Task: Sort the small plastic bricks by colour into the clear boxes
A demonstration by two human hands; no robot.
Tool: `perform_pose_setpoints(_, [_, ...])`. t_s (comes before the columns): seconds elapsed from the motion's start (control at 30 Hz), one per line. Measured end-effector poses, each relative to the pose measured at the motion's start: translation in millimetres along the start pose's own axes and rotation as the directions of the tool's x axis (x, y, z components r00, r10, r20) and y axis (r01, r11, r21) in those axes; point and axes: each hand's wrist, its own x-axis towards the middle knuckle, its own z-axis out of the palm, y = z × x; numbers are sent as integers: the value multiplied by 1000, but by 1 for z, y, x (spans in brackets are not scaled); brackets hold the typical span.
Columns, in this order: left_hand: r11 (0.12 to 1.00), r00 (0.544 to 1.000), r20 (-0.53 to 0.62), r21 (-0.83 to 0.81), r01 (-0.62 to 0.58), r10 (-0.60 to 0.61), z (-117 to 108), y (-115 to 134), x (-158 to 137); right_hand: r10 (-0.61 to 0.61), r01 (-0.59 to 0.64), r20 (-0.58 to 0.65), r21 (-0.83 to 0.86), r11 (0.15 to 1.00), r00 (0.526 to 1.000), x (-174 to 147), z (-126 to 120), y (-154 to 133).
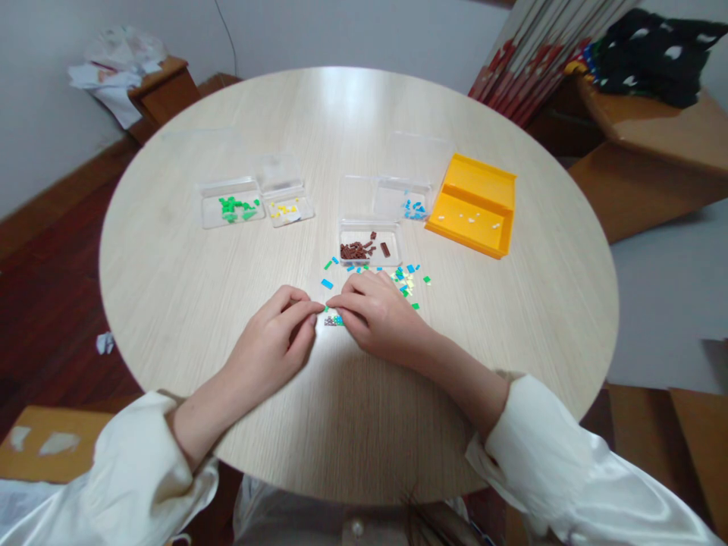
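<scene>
Over the front middle of the table, my left hand (280, 330) and my right hand (382, 312) meet at the fingertips, fingers curled in a pinch. A small green building brick (326, 309) shows between the tips of both hands. Just below them lies a little assembled strip of bricks (331, 321), grey and blue-green, its right end hidden by my right hand. Loose flat blue bricks (327, 283) are scattered beyond my fingers. Right of my right hand lies a loose cluster of pale yellow bricks (408, 280) mixed with green and blue ones.
A clear box of brown bricks (357, 250) stands beyond my hands. Farther back are clear boxes with green (233, 208), yellow (283, 208) and blue pieces (415, 208). An open orange case (472, 241) holds a few white pieces. The round table (353, 425) has a curved edge near me.
</scene>
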Motion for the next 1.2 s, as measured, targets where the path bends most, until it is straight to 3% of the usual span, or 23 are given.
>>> perform_pose_setpoints(1.2, [1000,1000,9,-23,11,-11,0,0,0,-20,20,27,-19,1000,999,1,-2,-3])
